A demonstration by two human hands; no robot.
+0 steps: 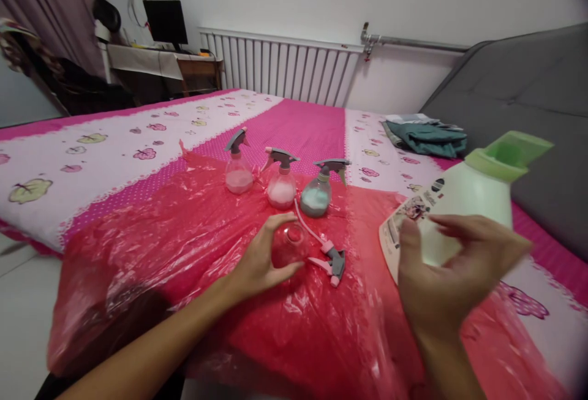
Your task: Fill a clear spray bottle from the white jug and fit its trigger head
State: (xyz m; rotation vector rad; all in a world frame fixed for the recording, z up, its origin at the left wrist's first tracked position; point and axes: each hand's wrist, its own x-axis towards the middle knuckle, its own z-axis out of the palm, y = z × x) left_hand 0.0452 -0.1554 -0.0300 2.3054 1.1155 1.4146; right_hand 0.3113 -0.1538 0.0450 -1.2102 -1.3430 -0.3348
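My left hand (263, 259) curls round a small clear spray bottle (285, 244), which has no head on its neck. Beside it lies a loose grey and pink trigger sprayer head (334, 263) with its thin tube pointing away. My right hand (443, 265), slightly blurred, is in front of a large pale jug (482, 198) with a green pouring spout (509, 155). Its thumb and fingers are curved but apart, with the jug's side showing between them. Further back stand three spray bottles: two with pinkish-white liquid (239, 181) (282, 193) and one with pale green liquid (315, 198).
Red plastic sheeting (184, 253) covers the near part of a pink and white bed (312, 121). Folded dark green clothes (429, 136) lie near the grey headboard (519, 94). A radiator (285, 66) and a desk with a monitor (165, 22) are beyond the bed.
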